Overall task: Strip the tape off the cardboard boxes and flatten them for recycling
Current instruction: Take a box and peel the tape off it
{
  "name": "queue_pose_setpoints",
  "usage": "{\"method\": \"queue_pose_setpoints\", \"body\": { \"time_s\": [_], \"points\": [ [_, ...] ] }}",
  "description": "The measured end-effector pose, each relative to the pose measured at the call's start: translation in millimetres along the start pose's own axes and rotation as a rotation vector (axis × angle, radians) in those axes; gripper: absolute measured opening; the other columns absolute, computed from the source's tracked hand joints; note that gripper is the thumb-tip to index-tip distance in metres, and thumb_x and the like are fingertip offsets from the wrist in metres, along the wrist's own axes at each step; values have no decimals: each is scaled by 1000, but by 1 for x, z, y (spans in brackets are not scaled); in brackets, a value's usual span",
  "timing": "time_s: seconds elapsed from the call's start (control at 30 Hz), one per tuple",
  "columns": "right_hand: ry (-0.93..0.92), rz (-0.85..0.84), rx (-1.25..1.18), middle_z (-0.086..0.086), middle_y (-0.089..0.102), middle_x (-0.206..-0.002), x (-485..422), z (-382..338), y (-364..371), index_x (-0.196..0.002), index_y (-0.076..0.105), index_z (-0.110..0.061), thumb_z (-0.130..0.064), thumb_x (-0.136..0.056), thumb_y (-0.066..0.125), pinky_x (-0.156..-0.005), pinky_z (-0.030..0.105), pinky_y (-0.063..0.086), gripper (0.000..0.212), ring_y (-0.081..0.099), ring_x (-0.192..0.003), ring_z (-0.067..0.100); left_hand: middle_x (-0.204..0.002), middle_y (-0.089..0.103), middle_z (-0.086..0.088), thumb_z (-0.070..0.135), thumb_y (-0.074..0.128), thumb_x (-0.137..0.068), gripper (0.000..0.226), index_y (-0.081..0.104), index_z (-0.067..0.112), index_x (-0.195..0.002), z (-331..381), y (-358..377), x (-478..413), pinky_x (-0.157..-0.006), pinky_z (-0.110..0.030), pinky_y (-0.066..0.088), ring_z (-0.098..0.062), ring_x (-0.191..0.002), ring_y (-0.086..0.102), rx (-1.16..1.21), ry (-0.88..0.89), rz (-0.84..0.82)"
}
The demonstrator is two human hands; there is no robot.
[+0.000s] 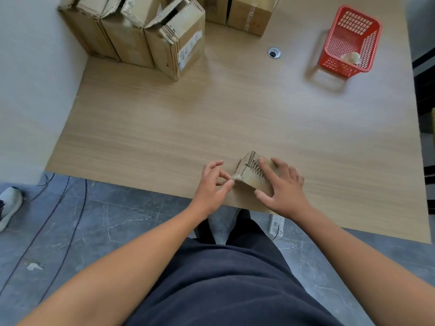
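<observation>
Right now everything turns on the small cardboard box [250, 179], which sits on the bench [164, 128] close to its near edge, directly ahead of the person. The box's toothed seam runs roughly from 10 o'clock to 4 o'clock. A bunched end of clear tape [236, 177] sticks out at the box's 9 o'clock corner. The left grip [211, 185] meets it there, thumb and forefinger closed to a tight pinch on the tape while the other fingers curl loosely clear of it. The right grip [283, 187] lies over the box from its 3 o'clock side. It is spread wide and flat, fingers straight and pressing the cardboard down, thumb against the near face, and it is not wrapped round anything. So the tape lies between the two, nearer the left, and the box is pinned by the right. My reading is that the strip should peel best if drawn away toward 9 o'clock, against that hold. How much tape remains stuck I cannot tell, since the right grip covers most of the top. Well apart at 1 o'clock stands a red basket [370, 41] holding a tape wad [350, 58]. More cardboard boxes [174, 41] are stacked at 11 o'clock.
</observation>
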State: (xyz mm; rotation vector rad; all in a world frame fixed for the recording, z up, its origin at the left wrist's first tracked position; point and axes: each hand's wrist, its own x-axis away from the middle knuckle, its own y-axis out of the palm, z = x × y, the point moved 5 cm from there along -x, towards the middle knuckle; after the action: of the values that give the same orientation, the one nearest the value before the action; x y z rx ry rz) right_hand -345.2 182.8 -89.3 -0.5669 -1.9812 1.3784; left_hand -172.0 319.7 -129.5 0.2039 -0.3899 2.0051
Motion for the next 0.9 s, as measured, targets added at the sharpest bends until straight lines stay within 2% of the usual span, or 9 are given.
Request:
{"method": "queue_pose_setpoints", "body": {
  "time_s": [0.13, 0.2, 0.27, 0.37, 0.43, 0.57, 0.67, 0.8, 0.9],
  "points": [
    [-28, -22, -61, 1, 23, -153, 0, 12, -5, -156, 19, -54, -69, -84, 54, -114, 51, 24, 82, 29, -139, 29, -109, 70, 16, 22, 74, -91, 14, 60, 25, -87, 11, -5, -11, -82, -32, 56, -6, -93, 67, -42, 63, -15],
    [-8, 4, -92, 1, 26, -153, -1, 13, -5, -155, 25, -54, -67, -87, 62, -113, 49, 25, 79, 31, -138, 28, -89, 69, 16, 28, 79, -86, 19, 59, 27, -84, 16, -8, -16, -74, -31, 56, -7, -79, 65, -69, 74, 42],
    [28, 26, -103, -1, 27, -154, -1, 10, -3, -154, 29, -54, -67, -86, 63, -113, 48, 24, 78, 32, -137, 27, -79, 62, 19, 38, 82, -82, 27, 56, 32, -85, 20, -9, -19, -64, -20, 47, -3, -68, 54, -110, 66, 74],
    [100, 63, -87, -1, 29, -156, -1, 4, 0, -153, 32, -54, -71, -85, 61, -112, 47, 25, 76, 34, -136, 28, -87, 55, 15, 38, 83, -82, 34, 57, 42, -104, 21, -9, -23, -65, -14, 42, 2, -66, 47, -59, -4, 103],
    [135, 95, -70, -1, 30, -155, -3, 1, 1, -152, 33, -53, -73, -84, 58, -110, 48, 27, 75, 35, -134, 28, -92, 56, 9, 32, 80, -86, 36, 62, 39, -116, 24, -10, -29, -69, -16, 44, 3, -68, 48, -45, -9, 115],
    [166, 118, -70, -1, 30, -154, -7, -1, 5, -152, 31, -54, -78, -84, 52, -106, 51, 31, 75, 33, -132, 27, -100, 61, 7, 27, 70, -94, 7, 71, 34, -96, 34, -11, -40, -68, -18, 40, 3, -78, 55, -160, -49, 184],
    [168, 124, -55, 1, 30, -152, -11, 0, 4, -152, 31, -52, -80, -84, 49, -104, 52, 33, 75, 33, -132, 29, -120, 58, -3, 21, 67, -97, 8, 70, 28, -93, 34, -3, -42, -70, -18, 51, -15, -87, 69, 36, -135, 222],
    [191, 138, -111, 6, 34, -153, -20, 5, -3, -150, 41, -48, -77, -85, 53, -104, 53, 32, 73, 35, -135, 33, -127, 63, -20, 19, 74, -93, 8, 75, 18, -101, 39, 5, -48, -83, -25, 57, -16, -89, 72, 308, -189, 195],
    [205, 161, -156, 8, 37, -152, -24, 10, -10, -149, 45, -46, -73, -84, 58, -104, 53, 33, 71, 37, -135, 33, -129, 63, -12, 22, 80, -88, 20, 76, 22, -108, 51, 12, -54, -93, -29, 56, -19, -104, 70, 335, -156, 165]
  ]
}}
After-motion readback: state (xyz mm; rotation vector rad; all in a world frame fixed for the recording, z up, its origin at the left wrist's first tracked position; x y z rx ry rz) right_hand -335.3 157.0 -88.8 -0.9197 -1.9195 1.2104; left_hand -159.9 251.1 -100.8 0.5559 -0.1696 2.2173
